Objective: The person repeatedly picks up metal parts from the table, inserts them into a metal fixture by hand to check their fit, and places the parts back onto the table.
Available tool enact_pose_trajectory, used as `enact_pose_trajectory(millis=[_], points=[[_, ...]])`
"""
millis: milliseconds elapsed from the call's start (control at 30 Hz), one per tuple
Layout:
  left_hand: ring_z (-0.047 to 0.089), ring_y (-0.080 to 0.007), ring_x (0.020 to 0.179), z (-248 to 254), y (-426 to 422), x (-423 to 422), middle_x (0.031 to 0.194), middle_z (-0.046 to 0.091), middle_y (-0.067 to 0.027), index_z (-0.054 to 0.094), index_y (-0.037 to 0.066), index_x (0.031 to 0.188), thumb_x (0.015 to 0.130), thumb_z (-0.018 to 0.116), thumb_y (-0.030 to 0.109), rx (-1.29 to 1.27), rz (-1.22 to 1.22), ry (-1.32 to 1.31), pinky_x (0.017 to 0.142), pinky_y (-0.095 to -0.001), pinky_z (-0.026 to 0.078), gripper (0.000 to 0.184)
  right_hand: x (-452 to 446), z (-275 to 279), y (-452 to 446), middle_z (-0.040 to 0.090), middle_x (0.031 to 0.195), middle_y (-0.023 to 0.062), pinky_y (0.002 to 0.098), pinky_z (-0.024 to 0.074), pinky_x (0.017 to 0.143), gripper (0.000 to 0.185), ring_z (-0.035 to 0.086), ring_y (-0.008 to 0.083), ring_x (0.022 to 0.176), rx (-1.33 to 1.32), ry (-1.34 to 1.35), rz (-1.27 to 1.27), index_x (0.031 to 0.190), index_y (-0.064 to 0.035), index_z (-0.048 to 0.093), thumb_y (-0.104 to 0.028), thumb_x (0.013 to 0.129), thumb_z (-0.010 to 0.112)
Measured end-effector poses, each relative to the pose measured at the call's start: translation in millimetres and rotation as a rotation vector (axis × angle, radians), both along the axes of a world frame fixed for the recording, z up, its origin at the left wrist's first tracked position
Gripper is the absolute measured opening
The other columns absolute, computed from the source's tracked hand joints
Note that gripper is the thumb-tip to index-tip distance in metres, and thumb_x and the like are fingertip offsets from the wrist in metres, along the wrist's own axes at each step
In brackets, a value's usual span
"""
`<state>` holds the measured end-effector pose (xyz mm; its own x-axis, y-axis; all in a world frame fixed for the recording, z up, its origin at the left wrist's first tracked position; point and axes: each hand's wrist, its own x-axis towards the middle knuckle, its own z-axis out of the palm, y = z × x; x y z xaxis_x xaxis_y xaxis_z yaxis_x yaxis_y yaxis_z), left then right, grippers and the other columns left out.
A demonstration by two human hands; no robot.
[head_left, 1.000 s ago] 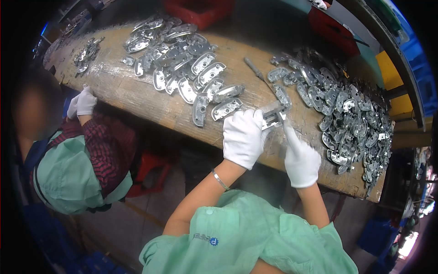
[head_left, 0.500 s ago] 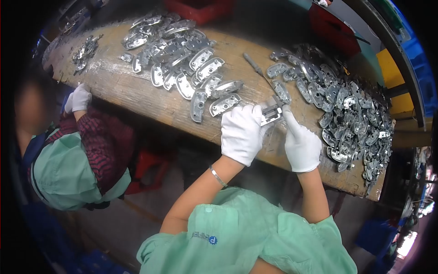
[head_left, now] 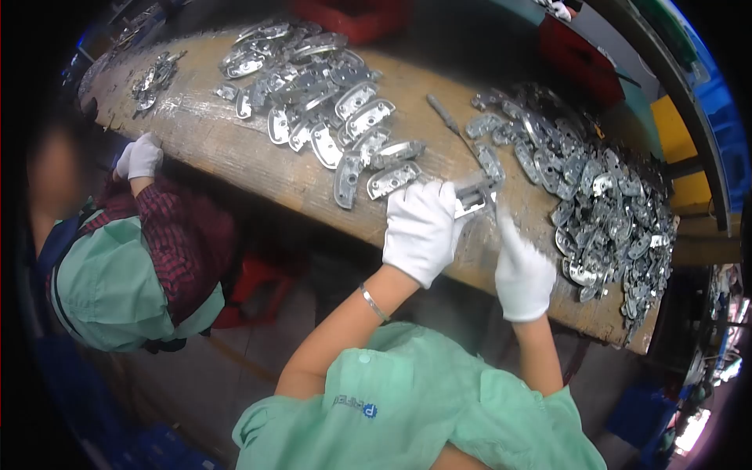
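Metal part (head_left: 471, 202) juts out past the fingertips of the left hand (head_left: 419, 233), which pinches its near end.

Silvery slotted metal part (head_left: 471, 203), tilted, held in left hand (head_left: 419, 235)

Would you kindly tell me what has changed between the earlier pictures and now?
Since the previous picture, the right hand has drawn back toward the person; whether it touches the metal part is too blurred to tell. The left hand still holds that part; the slim tool lies where it did.
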<state>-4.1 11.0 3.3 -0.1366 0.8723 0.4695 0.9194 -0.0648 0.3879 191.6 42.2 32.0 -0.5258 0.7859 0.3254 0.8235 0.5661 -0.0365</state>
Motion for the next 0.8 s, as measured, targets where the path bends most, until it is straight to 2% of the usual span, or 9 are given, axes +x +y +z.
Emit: enact_pose_trajectory(millis=[100,167,200,300,633,700,733,800], points=[[0.061,-0.0349,0.094,5,-3,0,0.109,0.063,-0.0164,0.059,-0.005,0.129,0.088,0.078,0.03,-0.011,0.001,0.032,0.082,-0.0484,0.048,0.057,-12,9,5,0.063,0.062,0.0079,0.046,0.0504,0.049,0.062,0.064,0.0314,0.051,0.055,-0.011,0.006,0.152,-0.0312,0.061,-0.01,0.093,0.065],[0.063,-0.0336,0.086,6,-2,-4,0.1,0.064,-0.0147,0.062,0.001,0.11,0.087,0.08,0.032,0.117,0.106,0.015,0.073,-0.0464,0.05,0.042,-18,15,-6,0.062,0.061,0.0072,0.046,0.0506,0.049,0.06,0.065,0.0309,0.052,0.044,0.131,0.057,0.15,-0.0319,0.062,-0.011,0.094,0.065],[0.062,-0.0345,0.085,12,-5,-5,0.096,0.064,-0.0147,0.063,0.003,0.101,0.084,0.082,0.03,0.018,0.08,-0.063,0.073,-0.047,0.05,0.037,-14,12,-16,0.061,0.062,0.0065,0.0462,0.0502,0.049,0.061,0.065,0.0293,0.052,-0.012,0.067,0.056,0.151,-0.0329,0.061,-0.011,0.094,0.064],[0.062,-0.0346,0.084,7,-6,-2,0.089,0.062,-0.0142,0.062,0.004,0.096,0.082,0.083,0.027,0.064,0.091,-0.037,0.072,-0.0474,0.05,0.034,-25,-6,-25,0.059,0.064,0.0044,0.044,0.0499,0.047,0.063,0.063,0.0271,0.05,0.053,0.021,0.058,0.151,-0.0343,0.062,-0.012,0.092,0.065],[0.062,-0.0327,0.085,7,-8,-8,0.09,0.063,-0.0123,0.064,0.005,0.1,0.084,0.079,0.028,0.06,0.095,0.02,0.073,-0.0474,0.05,0.032,-35,-4,-20,0.057,0.062,0.0041,0.0451,0.0491,0.045,0.063,0.062,0.0278,0.048,0.043,-0.021,0.042,0.152,-0.0323,0.059,-0.013,0.093,0.064],[0.062,-0.0332,0.085,4,-6,-6,0.089,0.062,-0.0123,0.064,0.005,0.099,0.085,0.078,0.028,0.046,0.049,-0.043,0.072,-0.0476,0.049,0.031,-27,-2,-26,0.058,0.062,0.0048,0.0453,0.0495,0.045,0.062,0.062,0.0285,0.048,0.034,-0.027,0.048,0.151,-0.0324,0.06,-0.012,0.093,0.064],[0.06,-0.0345,0.085,0,-4,-5,0.091,0.06,-0.0125,0.065,0.005,0.103,0.08,0.082,0.029,0.065,0.059,-0.066,0.074,-0.0478,0.047,0.037,-25,-2,-27,0.057,0.062,0.0047,0.0454,0.0495,0.045,0.061,0.062,0.0287,0.047,0.037,-0.022,0.051,0.151,-0.0324,0.06,-0.013,0.093,0.064],[0.06,-0.0341,0.085,-2,-7,-3,0.09,0.061,-0.0123,0.066,0.005,0.103,0.08,0.082,0.029,0.065,0.061,-0.057,0.075,-0.0475,0.048,0.038,-27,-2,-27,0.059,0.063,0.0052,0.0456,0.05,0.046,0.06,0.063,0.0291,0.048,0.035,-0.039,0.028,0.15,-0.0326,0.061,-0.013,0.093,0.064]])
